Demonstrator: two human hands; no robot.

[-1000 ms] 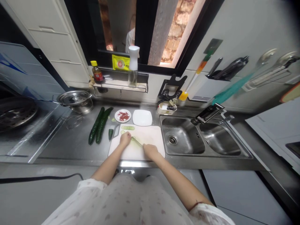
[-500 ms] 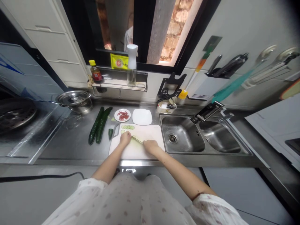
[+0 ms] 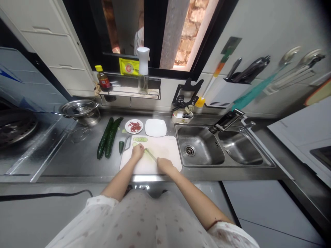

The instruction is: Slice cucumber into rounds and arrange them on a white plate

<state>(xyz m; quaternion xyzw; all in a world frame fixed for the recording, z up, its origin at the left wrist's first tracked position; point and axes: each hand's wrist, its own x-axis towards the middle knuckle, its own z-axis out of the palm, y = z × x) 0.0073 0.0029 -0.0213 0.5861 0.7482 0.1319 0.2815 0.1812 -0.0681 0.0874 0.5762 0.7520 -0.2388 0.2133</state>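
Note:
My right hand (image 3: 164,166) is closed around the handle of a knife (image 3: 151,154), over the right half of a white cutting board (image 3: 169,146). The narrow blade slants up and left toward my left hand (image 3: 138,151). My left fingers are curled down on the board; whatever they hold is hidden beneath them. A pale green cucumber slice (image 3: 146,150) lies by the knife tip. Behind my left hand, a row of overlapping cucumber slices (image 3: 141,139) lies near the board's far edge. Left of the board are a cut cucumber end (image 3: 121,147) and two whole cucumbers (image 3: 110,137).
Behind the board stand a plate of chopped red bits (image 3: 134,131) and a white square plate (image 3: 155,127). A double sink (image 3: 204,146) adjoins the right side. A lidded steel pot (image 3: 84,112) is at the back left; a shelf (image 3: 129,93) with bottles hangs behind.
My right hand has come slightly toward me with the knife, and the blade now slants more steeply. My left hand has moved little. The whole view has shifted slightly.

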